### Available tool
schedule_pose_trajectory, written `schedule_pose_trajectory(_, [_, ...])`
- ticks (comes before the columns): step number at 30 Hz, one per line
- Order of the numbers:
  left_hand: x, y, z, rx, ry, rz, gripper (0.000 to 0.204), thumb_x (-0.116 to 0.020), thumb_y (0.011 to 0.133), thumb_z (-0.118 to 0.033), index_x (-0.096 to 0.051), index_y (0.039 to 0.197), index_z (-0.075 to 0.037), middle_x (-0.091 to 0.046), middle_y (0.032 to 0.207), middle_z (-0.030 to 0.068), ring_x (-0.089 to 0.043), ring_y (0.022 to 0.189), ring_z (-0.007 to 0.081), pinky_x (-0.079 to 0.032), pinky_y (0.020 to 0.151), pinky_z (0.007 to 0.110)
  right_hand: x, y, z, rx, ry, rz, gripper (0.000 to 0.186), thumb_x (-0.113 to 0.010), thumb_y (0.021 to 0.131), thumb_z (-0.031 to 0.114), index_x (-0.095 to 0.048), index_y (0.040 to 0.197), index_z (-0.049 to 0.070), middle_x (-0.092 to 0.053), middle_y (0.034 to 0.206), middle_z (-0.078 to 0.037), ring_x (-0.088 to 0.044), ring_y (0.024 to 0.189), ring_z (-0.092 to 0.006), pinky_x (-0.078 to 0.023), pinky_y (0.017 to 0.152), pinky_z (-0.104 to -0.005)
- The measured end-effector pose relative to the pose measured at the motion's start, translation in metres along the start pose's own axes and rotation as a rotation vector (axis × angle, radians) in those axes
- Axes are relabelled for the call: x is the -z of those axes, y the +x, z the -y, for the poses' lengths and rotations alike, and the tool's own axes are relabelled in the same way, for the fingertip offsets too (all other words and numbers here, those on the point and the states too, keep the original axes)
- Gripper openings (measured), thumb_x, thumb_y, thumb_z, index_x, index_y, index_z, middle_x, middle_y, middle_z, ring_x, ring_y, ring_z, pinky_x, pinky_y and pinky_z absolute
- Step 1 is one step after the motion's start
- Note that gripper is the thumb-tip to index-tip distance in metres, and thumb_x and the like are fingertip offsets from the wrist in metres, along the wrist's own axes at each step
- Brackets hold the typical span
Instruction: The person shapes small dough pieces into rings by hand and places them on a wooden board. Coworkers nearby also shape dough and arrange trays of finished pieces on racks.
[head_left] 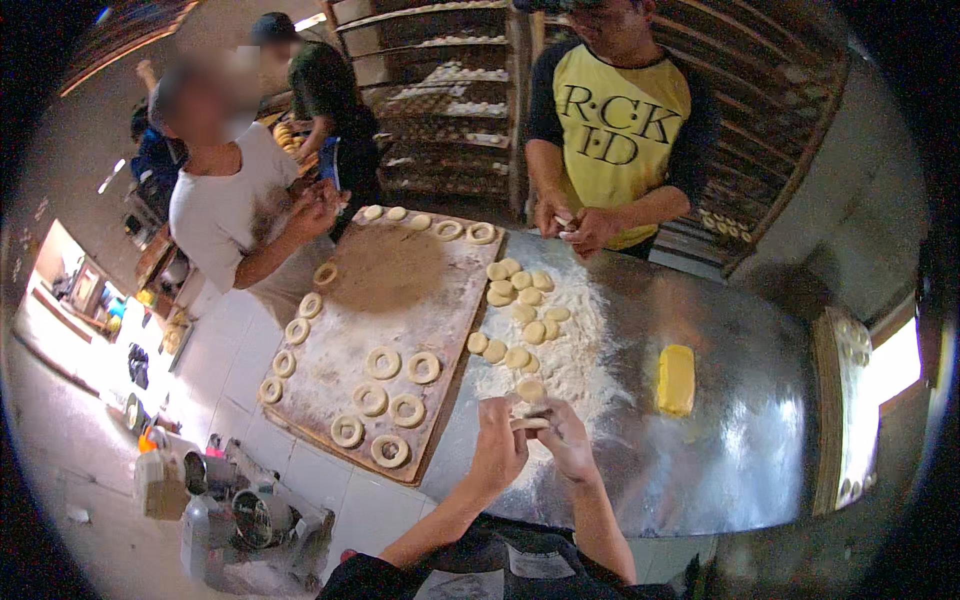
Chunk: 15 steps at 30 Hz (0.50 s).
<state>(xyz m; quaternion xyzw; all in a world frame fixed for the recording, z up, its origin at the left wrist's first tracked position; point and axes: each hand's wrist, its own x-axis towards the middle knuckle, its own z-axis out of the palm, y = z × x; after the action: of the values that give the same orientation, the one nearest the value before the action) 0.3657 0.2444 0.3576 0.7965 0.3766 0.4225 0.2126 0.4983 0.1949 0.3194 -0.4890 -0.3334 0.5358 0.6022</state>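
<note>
My left hand [503, 442] and my right hand [560, 440] both grip a flattened dough piece [531, 424] between their fingers, low over the steel table [740, 460]. Just beyond them, several pale dough rounds [518, 357] lie in and beside spread white flour [575, 375]. To the left, a floured wooden board [380, 320] carries several dough rings [423, 367] along its edges and near end. A yellow block [676, 380], perhaps butter or margarine, lies on the steel to my right.
Across from me a person in a yellow shirt [620, 140] works dough by hand. A person in white [225, 210] stands left of the board, others behind. Racks of trays [445, 110] line the back. Machinery [265, 515] sits low at left, below the board.
</note>
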Motion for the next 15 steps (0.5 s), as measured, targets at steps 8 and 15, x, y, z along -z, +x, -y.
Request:
schedule_pose_trajectory(8, [-0.017, -0.024, -0.004, 0.372, -1.486, 0.047, 0.049, -0.052, 0.090, -0.003, -0.035, 0.135, -0.005, -0.051, 0.081, 0.0035, -0.056, 0.080, 0.0175, -0.051, 0.075, 0.033, 0.008, -0.011, 0.013, -0.171, 0.764, -0.022, 0.044, -0.054, 0.086, 0.026, -0.047, 0.124, 0.004, -0.061, 0.117, -0.020, -0.064, 0.097, -0.0311, -0.054, 0.080, -0.0423])
schedule_pose_trajectory(15, [-0.004, -0.015, 0.015, 0.084, -0.041, 0.072, 0.039, -0.040, 0.103, -0.039, -0.044, 0.123, -0.005, -0.062, 0.065, 0.0118, -0.064, 0.055, 0.0350, -0.049, 0.050, 0.042, -0.018, 0.011, 0.010, -0.053, 0.027, 0.115, 0.066, -0.046, 0.098, 0.055, -0.036, 0.145, 0.010, -0.063, 0.082, -0.009, -0.060, 0.072, -0.0186, -0.048, 0.064, -0.0290])
